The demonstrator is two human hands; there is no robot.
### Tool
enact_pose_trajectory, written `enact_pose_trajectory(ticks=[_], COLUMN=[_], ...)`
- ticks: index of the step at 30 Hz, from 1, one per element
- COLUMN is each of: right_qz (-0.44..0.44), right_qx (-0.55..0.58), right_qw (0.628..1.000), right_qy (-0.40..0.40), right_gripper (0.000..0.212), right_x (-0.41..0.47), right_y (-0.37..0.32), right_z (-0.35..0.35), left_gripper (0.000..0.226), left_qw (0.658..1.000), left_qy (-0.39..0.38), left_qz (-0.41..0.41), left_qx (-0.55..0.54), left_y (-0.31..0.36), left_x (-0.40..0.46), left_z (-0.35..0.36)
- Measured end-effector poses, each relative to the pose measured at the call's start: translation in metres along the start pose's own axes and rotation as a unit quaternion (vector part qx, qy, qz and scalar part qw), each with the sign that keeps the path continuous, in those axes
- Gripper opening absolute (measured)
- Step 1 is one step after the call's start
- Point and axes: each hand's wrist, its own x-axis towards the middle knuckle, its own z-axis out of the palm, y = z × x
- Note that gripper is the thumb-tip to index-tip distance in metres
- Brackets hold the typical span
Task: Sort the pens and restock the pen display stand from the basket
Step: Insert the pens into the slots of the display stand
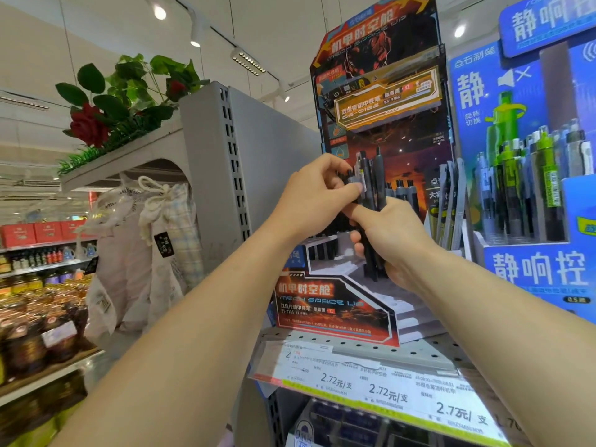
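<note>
A bundle of dark pens [371,201], slim matte barrels held upright, sits in front of the pen display stand [380,108]. The right hand [396,243] has its grip curled round the lower barrels; the left hand [319,191] pinches one pen near its labelled top between thumb and fingers. The stand is printed cardboard, black, red and orange, reading "MECH SPACE" and "0.5", with stepped white tiers and a few black pens standing in its slots. It rests on a grey perforated metal shelf [354,341]. Price tags [387,388] below read "2.72". To the right, a blue cardboard display [532,269] holds green-and-black pens.
</note>
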Motion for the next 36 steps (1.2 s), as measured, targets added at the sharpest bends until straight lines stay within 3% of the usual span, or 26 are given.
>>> enact_pose_trajectory(ticks=[4,9,12,15,20,23,29,36], right_qz=[0.01,0.016,0.008,0.024,0.016,0.011,-0.004,-0.009], right_qx=[0.014,0.047,0.053,0.032,0.025,0.035,0.02,0.015], right_qw=[1.0,0.999,0.998,0.999,0.999,0.999,1.0,1.0], right_qy=[0.004,0.001,-0.016,-0.002,0.028,0.026,0.022,0.012], right_gripper=[0.011,0.008,0.006,0.014,0.018,0.021,0.011,0.011], right_x=[-0.001,0.004,0.008,0.009,0.008,0.007,0.01,0.008], right_y=[0.0,-0.002,-0.006,-0.003,-0.001,-0.001,-0.001,0.0], right_z=[-0.004,-0.002,0.004,0.004,-0.002,-0.005,-0.003,-0.006], left_gripper=[0.026,0.024,0.021,0.025,0.033,0.032,0.032,0.018], left_qw=[1.0,0.998,0.983,0.941,0.941,0.935,0.944,0.985], left_qy=[-0.007,-0.01,0.077,0.217,0.304,0.331,0.319,0.15], left_qz=[0.003,-0.053,-0.087,-0.098,0.01,0.033,0.053,-0.057], left_qx=[0.003,-0.03,-0.142,-0.239,-0.152,-0.123,-0.059,0.055], left_y=[0.001,0.008,0.01,0.01,0.011,0.018,0.019,-0.011], left_x=[-0.001,0.011,0.02,0.03,0.038,0.046,0.065,0.067], left_z=[0.002,0.001,-0.012,-0.035,-0.055,-0.053,-0.049,-0.036])
